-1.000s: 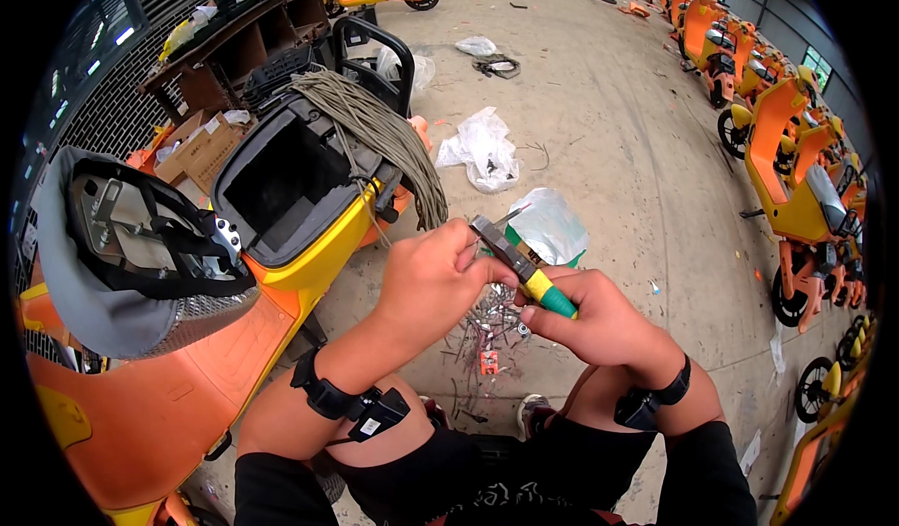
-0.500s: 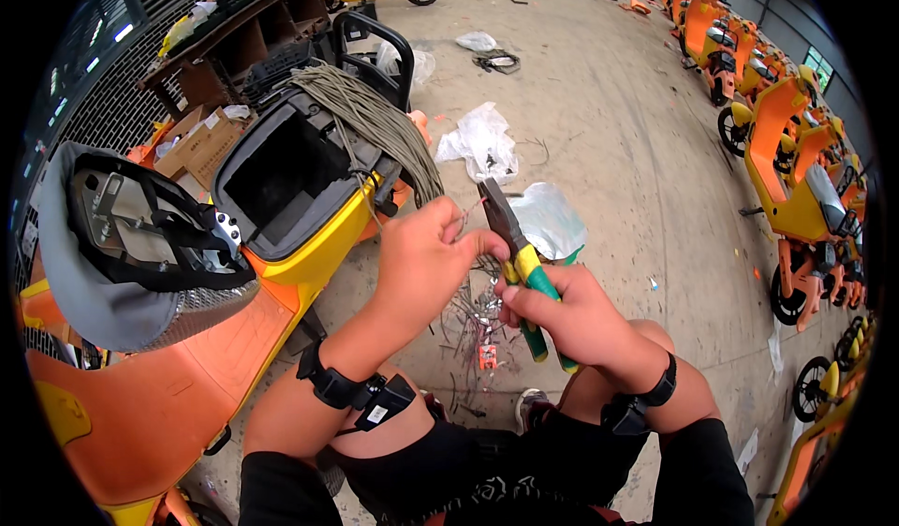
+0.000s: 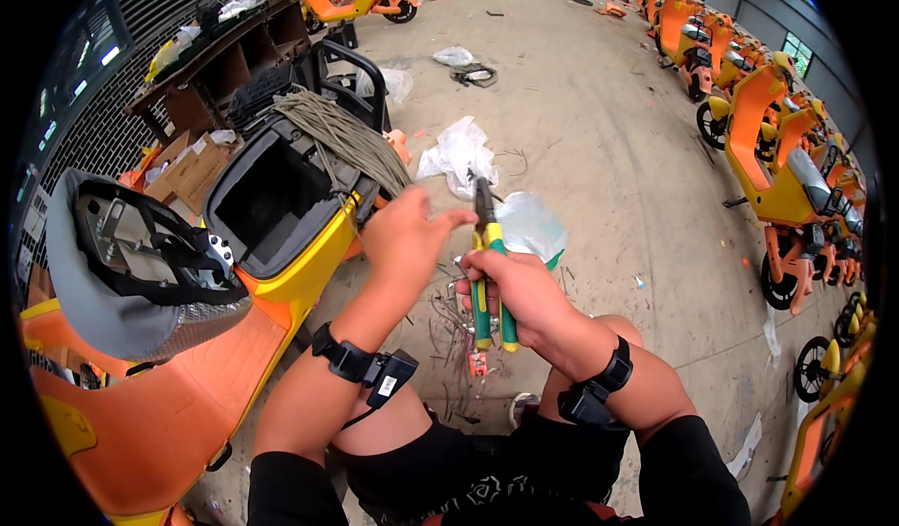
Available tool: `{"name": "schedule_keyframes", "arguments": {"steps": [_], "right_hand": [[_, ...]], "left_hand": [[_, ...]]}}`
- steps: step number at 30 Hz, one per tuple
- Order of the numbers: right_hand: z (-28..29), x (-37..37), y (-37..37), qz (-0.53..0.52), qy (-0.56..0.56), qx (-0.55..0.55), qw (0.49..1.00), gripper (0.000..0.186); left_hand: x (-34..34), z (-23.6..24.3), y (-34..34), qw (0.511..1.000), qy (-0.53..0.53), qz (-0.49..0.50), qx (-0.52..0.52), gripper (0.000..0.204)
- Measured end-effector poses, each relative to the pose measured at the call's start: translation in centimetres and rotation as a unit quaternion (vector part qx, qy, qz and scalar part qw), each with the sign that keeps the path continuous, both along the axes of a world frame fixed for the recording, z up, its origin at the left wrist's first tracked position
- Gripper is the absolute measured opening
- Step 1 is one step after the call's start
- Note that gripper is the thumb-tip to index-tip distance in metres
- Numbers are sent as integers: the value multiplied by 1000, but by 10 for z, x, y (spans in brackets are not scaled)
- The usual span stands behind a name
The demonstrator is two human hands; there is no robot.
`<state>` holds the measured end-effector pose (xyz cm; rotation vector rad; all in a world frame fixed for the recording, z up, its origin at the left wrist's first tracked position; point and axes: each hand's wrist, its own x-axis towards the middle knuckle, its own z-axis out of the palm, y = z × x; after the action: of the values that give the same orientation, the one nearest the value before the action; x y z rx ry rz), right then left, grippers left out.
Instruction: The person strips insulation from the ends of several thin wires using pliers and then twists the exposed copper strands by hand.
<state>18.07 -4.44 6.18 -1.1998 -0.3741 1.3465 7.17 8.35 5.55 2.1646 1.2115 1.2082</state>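
My right hand (image 3: 520, 292) is wrapped round a pair of pliers (image 3: 493, 287) with green and yellow handles. The dark jaws point away from me, and the handles are spread a little. Left of the jaws is my left hand (image 3: 401, 231), its thumb stretched out toward them and apart from the index finger. I see nothing between that thumb and finger; the other fingers are hidden. Beneath the pliers, thin dark wire scraps (image 3: 449, 325) are strewn over the floor beside a small orange-red piece (image 3: 478, 365).
At my left stands an orange and yellow scooter (image 3: 169, 376), bearing a grey basket liner (image 3: 140, 325), an open dark storage box (image 3: 272, 198) and a coil of cord (image 3: 346, 137). Plastic bags (image 3: 459, 156) and a silvery sheet (image 3: 532, 226) lie ahead. Scooters (image 3: 773, 170) line the right.
The pliers have swung more upright and shifted left with my right hand. My left thumb and index finger, earlier pinching a thin wire near the jaws, have parted. The whole view has shifted slightly.
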Motion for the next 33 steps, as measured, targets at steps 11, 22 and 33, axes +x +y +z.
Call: {"name": "schedule_keyframes", "arguments": {"steps": [11,22,33], "right_hand": [[-21,69,-19,141,-148,-94,974,21],[-6,50,-38,251,41,-27,967,30],[-7,34,-26,94,-47,96,990,53]], "left_hand": [[-49,9,-3,974,-53,-112,-189,55],[-49,15,-23,958,-68,-191,-204,42],[-33,18,-44,914,44,-301,-268,37]]}}
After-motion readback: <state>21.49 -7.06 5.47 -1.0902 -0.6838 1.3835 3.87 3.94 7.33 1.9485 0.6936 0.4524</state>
